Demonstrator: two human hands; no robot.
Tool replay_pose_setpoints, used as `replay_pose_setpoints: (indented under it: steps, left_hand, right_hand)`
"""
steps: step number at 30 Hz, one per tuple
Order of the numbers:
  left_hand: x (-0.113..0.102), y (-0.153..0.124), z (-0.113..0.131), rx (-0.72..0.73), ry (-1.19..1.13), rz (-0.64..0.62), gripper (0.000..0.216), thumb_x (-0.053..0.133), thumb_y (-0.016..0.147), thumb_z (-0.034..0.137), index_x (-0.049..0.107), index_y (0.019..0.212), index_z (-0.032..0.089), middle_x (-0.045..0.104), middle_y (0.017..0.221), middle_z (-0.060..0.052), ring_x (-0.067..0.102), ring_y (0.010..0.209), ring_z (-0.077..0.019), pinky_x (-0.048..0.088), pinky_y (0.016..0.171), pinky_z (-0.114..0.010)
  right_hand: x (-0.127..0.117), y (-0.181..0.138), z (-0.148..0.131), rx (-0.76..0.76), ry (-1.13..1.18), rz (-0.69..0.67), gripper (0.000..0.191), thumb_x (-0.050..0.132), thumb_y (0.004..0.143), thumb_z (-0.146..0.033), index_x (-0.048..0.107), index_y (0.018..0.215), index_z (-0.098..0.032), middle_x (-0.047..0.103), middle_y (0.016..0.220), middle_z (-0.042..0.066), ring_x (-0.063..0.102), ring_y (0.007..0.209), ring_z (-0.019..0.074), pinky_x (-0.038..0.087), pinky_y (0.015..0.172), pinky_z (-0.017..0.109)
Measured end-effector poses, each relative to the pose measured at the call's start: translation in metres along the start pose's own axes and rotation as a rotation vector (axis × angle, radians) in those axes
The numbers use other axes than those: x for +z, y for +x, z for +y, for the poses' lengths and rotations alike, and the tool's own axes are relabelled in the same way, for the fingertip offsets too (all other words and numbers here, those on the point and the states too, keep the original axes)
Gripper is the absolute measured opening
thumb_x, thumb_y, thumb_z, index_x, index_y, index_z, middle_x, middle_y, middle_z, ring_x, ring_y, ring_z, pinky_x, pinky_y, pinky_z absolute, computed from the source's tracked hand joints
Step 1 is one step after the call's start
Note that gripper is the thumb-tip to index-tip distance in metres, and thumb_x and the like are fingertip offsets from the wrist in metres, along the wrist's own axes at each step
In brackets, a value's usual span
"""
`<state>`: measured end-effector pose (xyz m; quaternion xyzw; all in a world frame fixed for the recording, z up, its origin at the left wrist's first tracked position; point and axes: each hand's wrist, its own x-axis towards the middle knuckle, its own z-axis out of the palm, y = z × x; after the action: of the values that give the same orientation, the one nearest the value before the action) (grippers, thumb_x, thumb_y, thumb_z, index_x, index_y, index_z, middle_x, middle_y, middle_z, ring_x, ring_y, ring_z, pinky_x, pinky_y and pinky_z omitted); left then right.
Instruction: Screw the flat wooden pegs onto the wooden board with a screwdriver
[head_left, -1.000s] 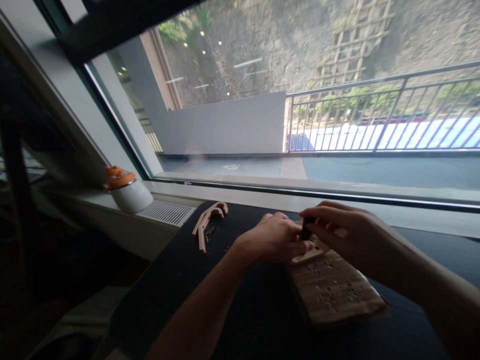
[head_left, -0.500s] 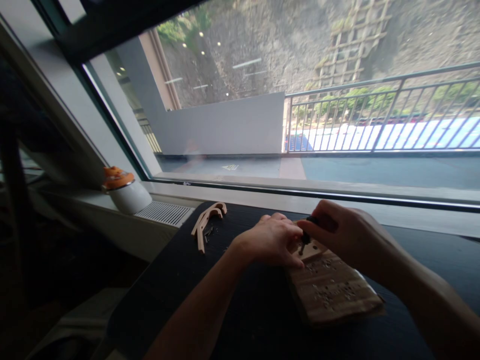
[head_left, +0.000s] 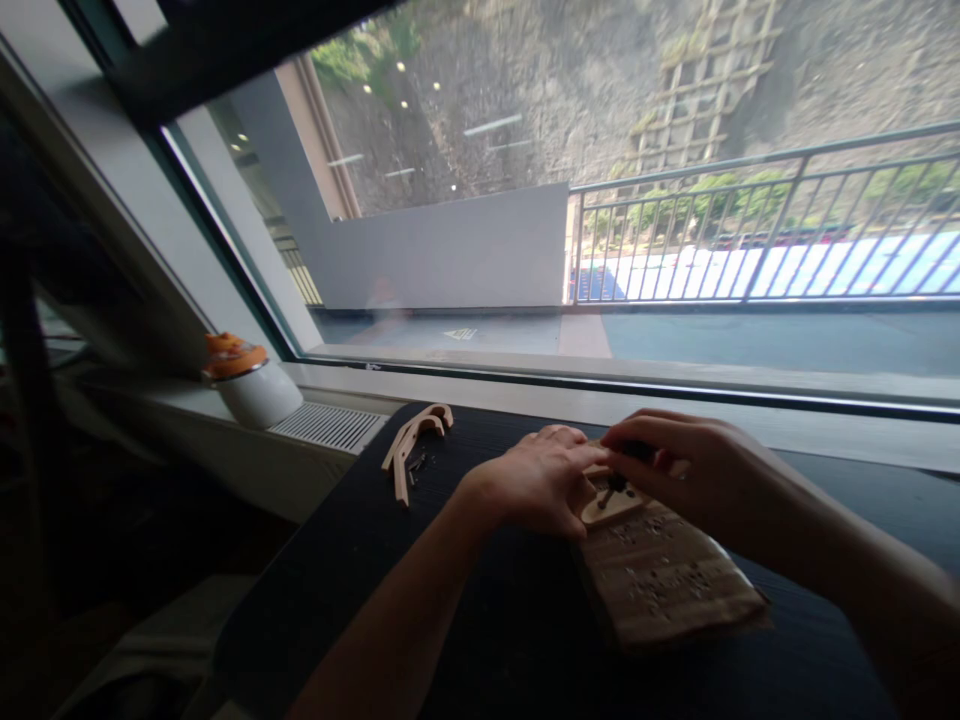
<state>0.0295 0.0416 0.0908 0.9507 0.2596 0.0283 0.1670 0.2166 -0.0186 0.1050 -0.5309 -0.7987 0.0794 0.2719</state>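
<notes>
Head view is showing both hands working over a board [head_left: 675, 580], which is lying on the dark bench [head_left: 352, 550] with small holes and flecks scattered over its face. Across the board's far left part, a pale wooden piece [head_left: 616, 509] is resting, its dark holes partly showing between the hands. From the board's right, the right hand [head_left: 679, 455] is reaching over and clamping its thumb and fingers together on a small dark driver [head_left: 616, 481]. The driver's handle is mostly hiding under the fingers, while its thin end is slanting down and left to the piece; whether the tip is sitting in a hole, I cannot tell. From the board's left, the left hand [head_left: 536, 480] is laying its fingers beyond the driver, and its thumb is spreading apart from them beside the near end of the piece; how firmly it is gripping, I cannot tell. Well to the left of the board, two pale hooks [head_left: 402, 484] are lying close together on the bench, their curved ends pointing away, and a few small dark bits [head_left: 417, 468] are lying just beside them. Farther left of the board, a white jar [head_left: 262, 395] with an orange top [head_left: 236, 357] is standing next to a slotted vent [head_left: 330, 425]. Beyond the board, a pale sill [head_left: 480, 393] is running along the window, and a railing [head_left: 775, 229] is showing outside.
</notes>
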Motion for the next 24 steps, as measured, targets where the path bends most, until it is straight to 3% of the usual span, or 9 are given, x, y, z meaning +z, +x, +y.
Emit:
replay_pose_setpoints:
  steps: [7,12,19,24]
  left_hand:
    - [0.0022,-0.0007,0.0001,-0.052,-0.029,0.0,0.073,0.072,0.067,0.028,0.044,0.135,0.024,0.045,0.132,-0.008,0.042,0.121,-0.0289,0.04,0.101,-0.04]
    - [0.0018,-0.0009,0.0008,-0.052,-0.024,-0.008,0.073,0.071,0.068,0.025,0.044,0.135,0.023,0.047,0.13,-0.009,0.043,0.12,-0.0289,0.04,0.101,-0.041]
    - [0.0057,-0.0029,-0.002,-0.158,-0.036,-0.004,0.091,0.073,0.066,0.036,0.027,0.144,0.025,0.03,0.145,-0.013,0.033,0.132,-0.0332,0.036,0.105,-0.045]
    - [0.0082,-0.0023,-0.0049,-0.219,-0.023,-0.033,0.096,0.076,0.06,0.046,0.03,0.141,0.025,0.045,0.125,-0.011,0.047,0.118,-0.0324,0.041,0.098,-0.042]
  right_hand:
    - [0.0012,0.0012,0.0045,0.002,-0.019,0.027,0.024,0.053,0.086,-0.041,0.07,0.093,-0.025,0.072,0.077,-0.001,0.062,0.06,0.013,0.045,0.056,0.025]
    - [-0.0029,-0.0022,0.0006,0.0,-0.027,0.004,0.027,0.052,0.087,-0.04,0.07,0.101,-0.026,0.073,0.086,-0.001,0.063,0.064,0.0131,0.047,0.058,0.025]
    - [-0.002,-0.0018,0.0046,0.03,-0.018,0.038,0.028,0.052,0.086,-0.041,0.07,0.097,-0.023,0.074,0.08,0.003,0.065,0.065,0.017,0.048,0.057,0.027]
    - [0.0019,0.0014,0.0057,0.037,-0.007,0.05,0.028,0.052,0.087,-0.043,0.07,0.092,-0.022,0.073,0.074,0.002,0.065,0.059,0.0159,0.046,0.053,0.025]
